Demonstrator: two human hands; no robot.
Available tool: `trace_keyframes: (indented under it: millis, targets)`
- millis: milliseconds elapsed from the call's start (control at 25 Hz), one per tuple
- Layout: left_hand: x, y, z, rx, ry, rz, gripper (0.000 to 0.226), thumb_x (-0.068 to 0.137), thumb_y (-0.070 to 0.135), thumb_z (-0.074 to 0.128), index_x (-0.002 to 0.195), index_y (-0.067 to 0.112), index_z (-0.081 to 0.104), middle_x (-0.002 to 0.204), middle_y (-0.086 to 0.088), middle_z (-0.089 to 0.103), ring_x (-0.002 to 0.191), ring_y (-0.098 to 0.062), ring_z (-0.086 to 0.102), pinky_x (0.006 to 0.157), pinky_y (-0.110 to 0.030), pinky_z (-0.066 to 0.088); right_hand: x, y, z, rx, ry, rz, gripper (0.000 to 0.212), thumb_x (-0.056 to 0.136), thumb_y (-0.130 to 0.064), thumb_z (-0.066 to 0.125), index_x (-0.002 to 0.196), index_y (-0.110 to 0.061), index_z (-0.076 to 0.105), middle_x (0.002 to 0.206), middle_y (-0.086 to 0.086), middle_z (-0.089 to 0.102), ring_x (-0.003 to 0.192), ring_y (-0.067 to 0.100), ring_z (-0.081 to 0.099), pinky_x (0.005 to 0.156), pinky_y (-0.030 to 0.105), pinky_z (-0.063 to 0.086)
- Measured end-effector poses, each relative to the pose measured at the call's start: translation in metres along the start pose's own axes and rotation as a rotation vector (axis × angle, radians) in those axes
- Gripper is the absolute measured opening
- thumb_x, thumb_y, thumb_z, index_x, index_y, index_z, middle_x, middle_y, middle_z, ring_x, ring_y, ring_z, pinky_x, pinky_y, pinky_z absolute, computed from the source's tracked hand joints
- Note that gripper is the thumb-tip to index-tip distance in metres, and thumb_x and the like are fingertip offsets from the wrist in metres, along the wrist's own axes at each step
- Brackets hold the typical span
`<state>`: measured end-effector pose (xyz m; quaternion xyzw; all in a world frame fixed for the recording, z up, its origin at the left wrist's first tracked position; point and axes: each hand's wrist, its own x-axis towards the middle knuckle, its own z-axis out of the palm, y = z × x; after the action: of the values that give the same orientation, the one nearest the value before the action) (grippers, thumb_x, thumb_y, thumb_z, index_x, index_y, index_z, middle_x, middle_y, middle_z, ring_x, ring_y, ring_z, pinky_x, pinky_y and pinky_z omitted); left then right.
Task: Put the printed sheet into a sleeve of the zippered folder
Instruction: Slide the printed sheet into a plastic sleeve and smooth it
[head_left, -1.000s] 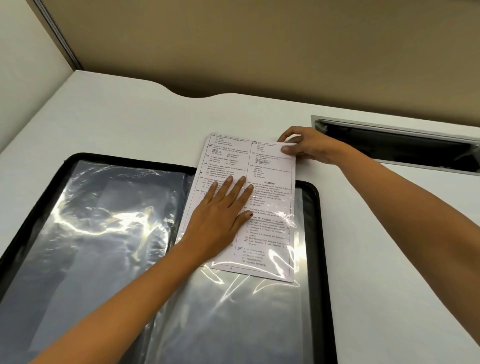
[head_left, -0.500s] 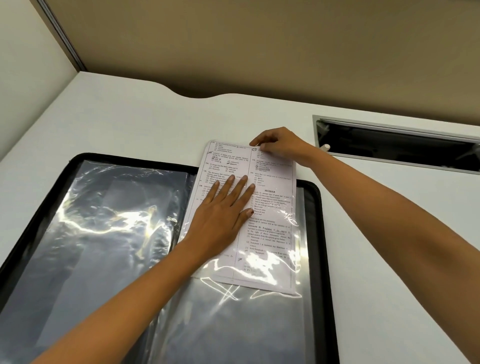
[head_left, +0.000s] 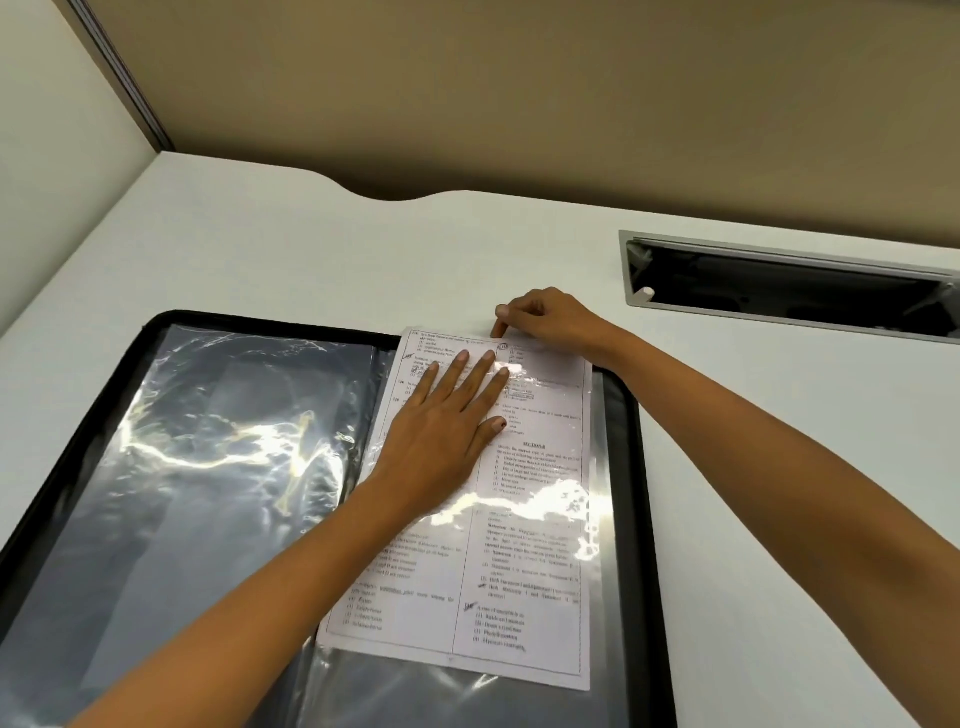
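Head view: the left hand (head_left: 452, 415) lies flat, palm down, on the upper left part of the printed sheet (head_left: 524, 587). Its fingers are straight and slightly spread, pointing toward 12 o'clock, and it grips nothing. The right hand (head_left: 545, 319) sits at the sheet's 12 o'clock edge with its fingers curled. Thumb and forefinger meet on the far edge of the paper in a pinch. Whether the clear film is caught in that pinch too, I cannot tell.

The sheet lies lengthwise on the right half of the open zippered folder (head_left: 644, 519). It is white, with two columns of small black text and a few pen ticks. Glossy film of the sleeve (head_left: 363, 691) covers most of it and throws bright glare across the middle. Its far strip juts past the folder's black rim onto the bench (head_left: 779, 467), and its near edge stops short of the folder's 6 o'clock end.

At 9 o'clock, the folder's left half holds wrinkled shiny sleeves (head_left: 234, 467). At 2 o'clock, a dark metal-framed slot (head_left: 779, 291) is set into the bench.
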<state>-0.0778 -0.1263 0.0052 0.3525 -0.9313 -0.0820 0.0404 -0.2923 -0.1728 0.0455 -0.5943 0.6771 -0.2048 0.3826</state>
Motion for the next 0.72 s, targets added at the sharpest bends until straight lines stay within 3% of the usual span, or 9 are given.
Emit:
trace_keyframes:
  millis: [120,200,280,440,520,720]
  targets:
    - [0.001,0.000,0.001,0.008,-0.002,-0.002,0.060,0.097,0.050,0.002,0.152,0.027,-0.003,0.160,0.005,-0.006,0.147,-0.015,-0.012,0.121,-0.039,-0.002,-0.006,-0.004,0.002,-0.044,0.017,-0.030,0.032,0.092,-0.048,0.051,0.077,-0.032,0.074,0.076,-0.016,0.064,0.066,0.004,0.053,0.064,0.018,0.034]
    - [0.001,0.000,0.001,0.006,0.002,-0.003,0.059,0.097,0.050,0.003,0.152,0.027,-0.001,0.160,0.005,-0.006,0.147,-0.015,-0.011,0.121,-0.039,-0.002,-0.009,-0.006,0.004,-0.089,0.036,-0.043,0.033,0.092,-0.049,0.050,0.068,-0.039,0.070,0.092,0.011,0.069,0.077,0.023,0.060,0.066,0.025,0.038]
    - [0.001,0.000,0.002,0.011,0.010,-0.001,0.059,0.098,0.049,0.004,0.152,0.027,0.000,0.160,0.004,-0.006,0.147,-0.015,-0.010,0.121,-0.039,-0.002,-0.012,-0.008,0.006,-0.099,0.056,-0.048,0.034,0.092,-0.049,0.049,0.063,-0.043,0.067,0.099,0.021,0.066,0.083,0.030,0.060,0.068,0.029,0.040]
    - [0.001,-0.001,0.003,0.020,0.021,-0.008,0.060,0.097,0.050,0.002,0.152,0.026,0.001,0.160,0.003,-0.007,0.147,-0.016,-0.009,0.121,-0.039,-0.002,-0.019,-0.008,0.012,-0.084,0.154,-0.122,0.029,0.093,-0.040,0.053,0.080,-0.028,0.075,0.080,0.003,0.060,0.070,0.010,0.052,0.071,0.028,0.038]
    - [0.001,-0.001,0.005,0.023,0.030,-0.004,0.060,0.098,0.050,0.004,0.152,0.025,0.001,0.160,0.004,-0.008,0.147,-0.016,-0.009,0.121,-0.039,-0.001,-0.023,-0.008,0.018,-0.090,0.203,-0.135,0.029,0.094,-0.038,0.054,0.085,-0.021,0.076,0.082,-0.004,0.054,0.073,0.005,0.049,0.074,0.029,0.040]
    - [0.003,-0.001,0.008,-0.031,0.041,-0.042,0.071,0.096,0.057,0.007,0.151,0.017,-0.011,0.160,0.003,-0.009,0.147,-0.012,-0.008,0.122,-0.036,0.000,-0.027,-0.012,0.026,-0.071,0.255,-0.072,0.032,0.093,-0.041,0.054,0.085,-0.020,0.076,0.092,-0.004,0.048,0.090,0.010,0.048,0.097,0.048,0.041]
